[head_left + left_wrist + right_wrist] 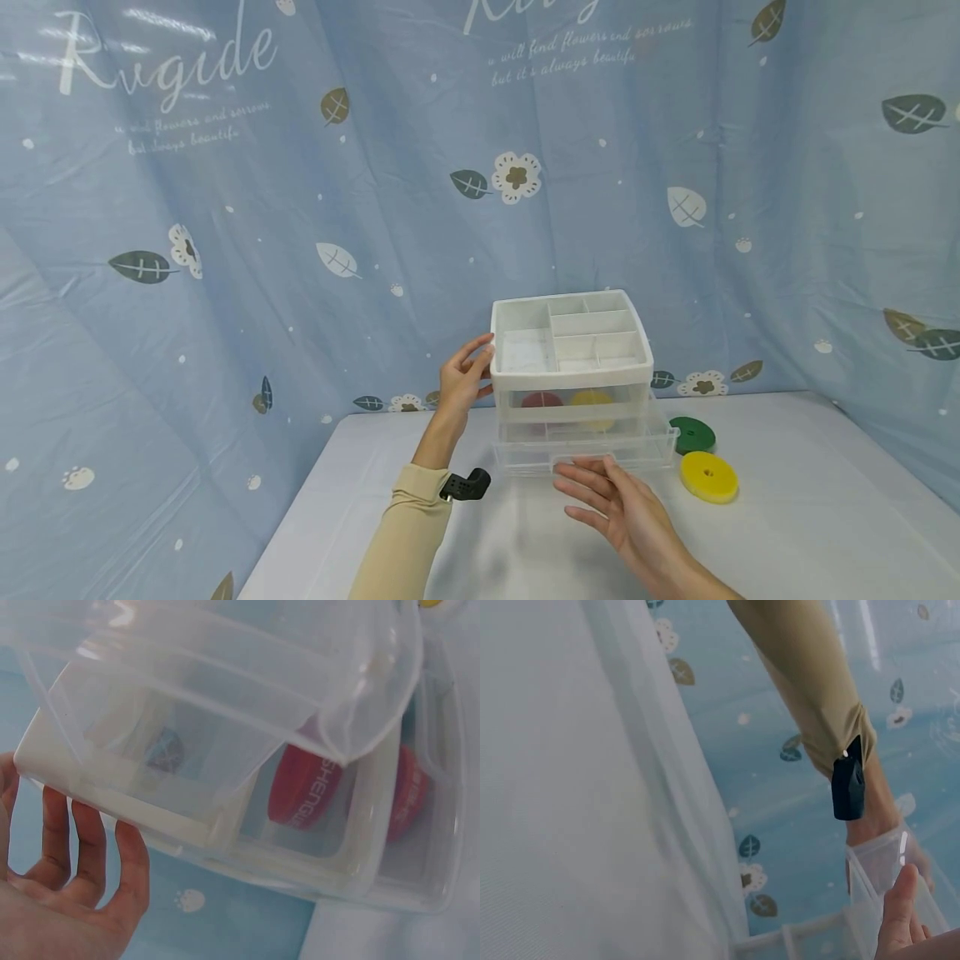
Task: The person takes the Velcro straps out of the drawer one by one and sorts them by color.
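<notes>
On the table (810, 500) we see the storage box (573, 377), near the far edge. Its lowest drawer (622, 452) stands out in front. The right hand (622, 508), fingers extended and loose, is at the drawer's front edge; we cannot tell if it touches. The left hand (459, 379), relaxed, touches the box's left side. At right lie the yellow disc (716, 485) and green disc (694, 435), with room before the table's right edge.
</notes>
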The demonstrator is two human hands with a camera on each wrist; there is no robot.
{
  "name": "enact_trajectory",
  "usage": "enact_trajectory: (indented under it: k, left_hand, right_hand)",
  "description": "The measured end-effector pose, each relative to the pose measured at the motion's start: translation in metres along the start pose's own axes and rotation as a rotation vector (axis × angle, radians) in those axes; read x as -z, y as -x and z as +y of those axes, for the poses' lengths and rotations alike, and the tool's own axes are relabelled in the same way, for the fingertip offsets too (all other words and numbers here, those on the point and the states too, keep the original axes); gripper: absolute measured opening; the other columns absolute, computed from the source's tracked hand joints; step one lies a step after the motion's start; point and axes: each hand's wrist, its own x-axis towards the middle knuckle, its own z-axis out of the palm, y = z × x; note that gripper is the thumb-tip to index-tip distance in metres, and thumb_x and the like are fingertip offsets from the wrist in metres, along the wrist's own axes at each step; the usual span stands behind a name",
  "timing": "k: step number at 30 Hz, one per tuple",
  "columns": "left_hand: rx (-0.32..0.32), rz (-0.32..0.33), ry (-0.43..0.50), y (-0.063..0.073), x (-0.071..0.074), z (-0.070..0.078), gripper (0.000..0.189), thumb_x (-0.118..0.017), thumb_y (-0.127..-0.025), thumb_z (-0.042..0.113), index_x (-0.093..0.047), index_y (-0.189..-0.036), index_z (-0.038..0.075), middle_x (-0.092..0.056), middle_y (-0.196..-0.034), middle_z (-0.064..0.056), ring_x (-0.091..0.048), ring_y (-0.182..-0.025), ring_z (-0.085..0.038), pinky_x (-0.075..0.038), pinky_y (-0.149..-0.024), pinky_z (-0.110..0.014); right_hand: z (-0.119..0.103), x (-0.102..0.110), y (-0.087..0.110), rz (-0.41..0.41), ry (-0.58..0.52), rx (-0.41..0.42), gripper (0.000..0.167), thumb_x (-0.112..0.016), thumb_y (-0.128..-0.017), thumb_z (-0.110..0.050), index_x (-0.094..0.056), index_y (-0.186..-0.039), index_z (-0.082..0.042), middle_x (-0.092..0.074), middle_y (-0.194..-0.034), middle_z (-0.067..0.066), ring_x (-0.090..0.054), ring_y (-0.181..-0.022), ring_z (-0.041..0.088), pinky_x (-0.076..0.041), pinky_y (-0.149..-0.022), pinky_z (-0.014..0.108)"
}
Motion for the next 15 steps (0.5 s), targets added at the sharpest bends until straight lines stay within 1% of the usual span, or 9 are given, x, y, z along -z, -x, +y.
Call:
enact_trajectory:
  k: [4,8,11,15]
  left_hand:
    - [-0.014,0.016,-0.004,-0.0004,-0.0009,-0.0024,0.040,-0.065,-0.092,0.048,-0.062,-0.129,0.034,-0.065,-0.114,-0.018,-0.068,-0.083,-0.010,-0.058,-0.088,-0.045]
    - [-0.021,0.020,-0.005,0.0007,-0.0006,-0.0023,0.037,-0.065,-0.092,0.047,-0.063,-0.127,0.036,-0.066,-0.109,-0.012,-0.068,-0.084,-0.012,-0.059,-0.085,-0.043]
    - [-0.007,0.000,-0.004,0.0003,0.0001,-0.0001,0.038,-0.063,-0.095,0.042,-0.061,-0.132,0.032,-0.065,-0.113,-0.017,-0.068,-0.084,-0.011,-0.058,-0.087,-0.044]
    - [-0.002,-0.011,-0.004,0.0001,-0.0002,0.0004,0.042,-0.062,-0.096,0.041,-0.058,-0.136,0.028,-0.063,-0.120,-0.021,-0.067,-0.083,-0.009,-0.058,-0.088,-0.045]
  right_hand:
    - [0.0002,0.0002,-0.0014,0.009,-0.003,0.002,0.061,-0.029,-0.107,-0.048,-0.034,-0.148,-0.004,-0.056,-0.143,0.007,-0.062,-0.122,0.016,-0.052,-0.101,0.036]
    - [0.0004,0.0002,-0.0030,0.017,-0.002,0.005,0.061,-0.029,-0.107,-0.049,-0.035,-0.147,-0.004,-0.057,-0.142,0.006,-0.062,-0.122,0.016,-0.052,-0.101,0.037]
    - [-0.0003,-0.0004,-0.0053,0.035,-0.004,0.010,0.060,-0.029,-0.107,-0.048,-0.036,-0.147,-0.003,-0.058,-0.142,0.007,-0.062,-0.122,0.017,-0.052,-0.101,0.037]
    - [-0.0027,-0.0001,-0.0100,0.049,0.000,0.022,0.058,-0.027,-0.108,-0.045,-0.037,-0.146,-0.002,-0.058,-0.141,0.008,-0.062,-0.123,0.018,-0.052,-0.101,0.037]
